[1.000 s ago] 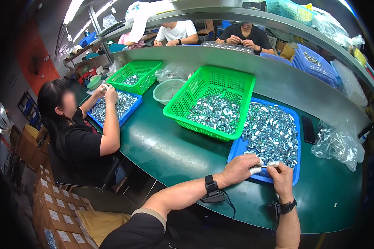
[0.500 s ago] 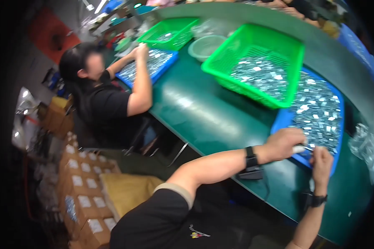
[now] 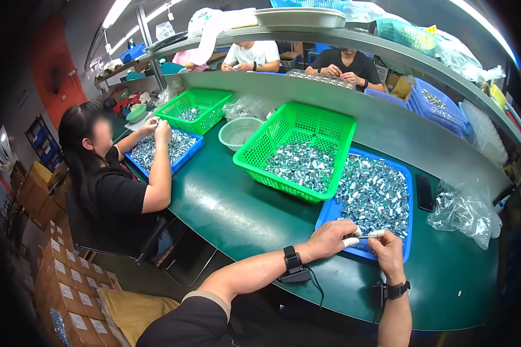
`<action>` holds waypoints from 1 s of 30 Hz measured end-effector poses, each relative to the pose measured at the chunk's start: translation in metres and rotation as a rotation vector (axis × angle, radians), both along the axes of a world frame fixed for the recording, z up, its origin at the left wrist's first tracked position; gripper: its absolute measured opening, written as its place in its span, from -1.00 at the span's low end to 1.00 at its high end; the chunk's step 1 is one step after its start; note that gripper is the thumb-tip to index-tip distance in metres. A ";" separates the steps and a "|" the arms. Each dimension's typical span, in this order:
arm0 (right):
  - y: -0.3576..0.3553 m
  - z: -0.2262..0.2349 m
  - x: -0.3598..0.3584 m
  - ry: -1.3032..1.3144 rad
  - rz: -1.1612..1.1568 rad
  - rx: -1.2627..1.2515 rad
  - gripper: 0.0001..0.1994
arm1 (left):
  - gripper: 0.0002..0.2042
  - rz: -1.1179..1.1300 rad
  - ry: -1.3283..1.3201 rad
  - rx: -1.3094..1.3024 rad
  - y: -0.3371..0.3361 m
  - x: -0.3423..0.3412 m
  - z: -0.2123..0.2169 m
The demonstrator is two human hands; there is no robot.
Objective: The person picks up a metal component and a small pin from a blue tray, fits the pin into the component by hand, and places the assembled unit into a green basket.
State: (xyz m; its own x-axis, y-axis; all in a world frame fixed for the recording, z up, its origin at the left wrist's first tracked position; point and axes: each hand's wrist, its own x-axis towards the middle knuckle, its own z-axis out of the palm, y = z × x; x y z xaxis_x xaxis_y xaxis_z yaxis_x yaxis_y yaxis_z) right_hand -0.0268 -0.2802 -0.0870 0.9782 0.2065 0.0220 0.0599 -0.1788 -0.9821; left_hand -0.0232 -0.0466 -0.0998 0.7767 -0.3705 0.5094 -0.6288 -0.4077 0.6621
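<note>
My left hand [image 3: 331, 237] and my right hand [image 3: 386, 250] meet at the near edge of a blue tray [image 3: 329, 214] full of small shiny metal parts [image 3: 376, 194]. Both hands have white tape on the fingertips. Together they pinch one small metal part [image 3: 364, 236] between them, just above the tray's front rim. A black band sits on each wrist. A green basket [image 3: 255, 156] with more metal parts stands to the left of the tray, its corner resting over it.
A person in black sits to my left at another blue tray [image 3: 185, 159] and green basket [image 3: 182, 104]. A pale bowl [image 3: 240, 132], a black phone [image 3: 425, 192] and a clear bag of parts [image 3: 466, 211] lie on the green table [image 3: 231, 214]. Other people work behind the raised shelf.
The view swung left and down, then came back level. My hands stayed together at the tray's front edge, holding the small part.
</note>
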 end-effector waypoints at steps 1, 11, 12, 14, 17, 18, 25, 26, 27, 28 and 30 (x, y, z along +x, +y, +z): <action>0.000 0.001 0.000 0.004 0.009 -0.006 -0.91 | -0.83 0.000 -0.007 -0.001 0.000 0.000 0.001; -0.002 -0.007 0.005 -0.039 0.079 -0.116 -0.78 | -0.83 -0.033 0.001 -0.010 0.002 0.005 0.003; -0.001 -0.005 0.004 -0.033 0.062 -0.133 -0.77 | -0.83 -0.038 -0.015 -0.010 0.003 0.005 0.002; -0.001 -0.002 0.005 -0.031 0.020 -0.166 -0.75 | -0.83 -0.035 0.000 -0.004 0.003 0.002 0.000; 0.003 -0.003 0.005 -0.065 0.026 -0.096 -0.74 | -0.83 -0.038 0.006 0.011 0.002 0.003 0.000; 0.005 -0.002 0.005 -0.082 0.031 -0.061 -0.74 | -0.83 -0.032 0.000 0.011 0.002 0.005 0.000; -0.001 0.001 -0.001 -0.082 -0.038 -0.043 -0.76 | -0.84 0.020 -0.048 0.002 0.004 -0.009 0.004; -0.002 0.000 -0.002 -0.063 -0.071 -0.027 -0.77 | -0.84 0.050 -0.092 0.014 0.006 -0.012 0.007; -0.002 -0.001 -0.001 -0.061 -0.075 -0.019 -0.77 | -0.83 0.082 -0.138 0.029 0.010 -0.012 0.015; -0.002 -0.004 0.000 -0.074 -0.078 0.000 -0.76 | -0.83 0.111 -0.182 0.045 0.014 -0.011 0.022; -0.003 -0.011 0.002 -0.087 -0.095 0.040 -0.74 | -0.81 0.139 -0.277 0.062 0.028 -0.001 0.038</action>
